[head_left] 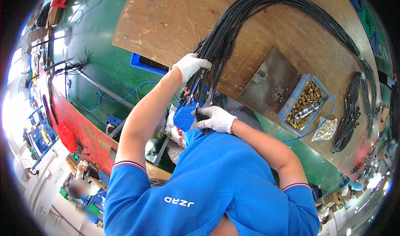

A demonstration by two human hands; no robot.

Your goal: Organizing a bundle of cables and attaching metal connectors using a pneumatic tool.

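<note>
A thick bundle of black cables (227, 27) curves across the wooden table. My left hand (189, 66), in a white glove, is wrapped round it close to its end. Below that grip hang the loose cable ends (189, 95), some with bare copper-coloured tips. Just beneath these tips, near my body, is my gloved right hand (220, 118). Its fingers and thumb are closed on a small black piece, partly hidden by the glove; whether it is one of the cable ends I cannot tell.
A dark metal plate (266, 84) lies on the wooden table (166, 19). Beside it, a grey-blue bin (291, 104) holds brass fittings and a metal air tool (306, 111) on a blue hose (331, 106). A plastic bag (325, 129) and coiled black cables (348, 119) lie further right.
</note>
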